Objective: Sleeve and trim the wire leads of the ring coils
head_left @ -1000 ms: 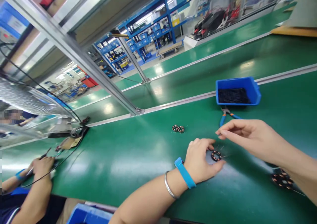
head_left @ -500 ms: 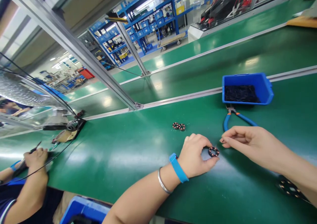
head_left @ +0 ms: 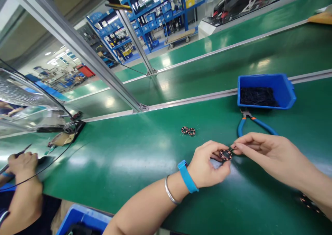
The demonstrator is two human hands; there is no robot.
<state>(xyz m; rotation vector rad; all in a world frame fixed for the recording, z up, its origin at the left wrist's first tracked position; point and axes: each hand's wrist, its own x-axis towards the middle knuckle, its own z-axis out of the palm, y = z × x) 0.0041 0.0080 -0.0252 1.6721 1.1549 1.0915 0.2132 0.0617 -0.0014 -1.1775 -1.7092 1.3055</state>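
My left hand grips a small round motor stator, a black ring with copper windings, between thumb and fingers above the green bench. At the stator's upper right edge, my right hand is closed in a pinch. Something thin shows at those fingertips, too small to make out. Two similar stators, a left one and a right one, lie side by side on the bench. Blue-handled pliers rest just beyond my right hand, handles spread. More round copper-wound parts are partly hidden under my right forearm.
A blue bin with thin black pieces stands behind the pliers, against a metal rail. At the left, a co-worker's hand holds a thin tool near a black cable. Another blue bin sits below the bench's front edge.
My hands have come together: the stator has risen slightly and tilted, and my right fingertips now meet its edge. The camera view has shifted a little. The co-worker's hand appears farther left.
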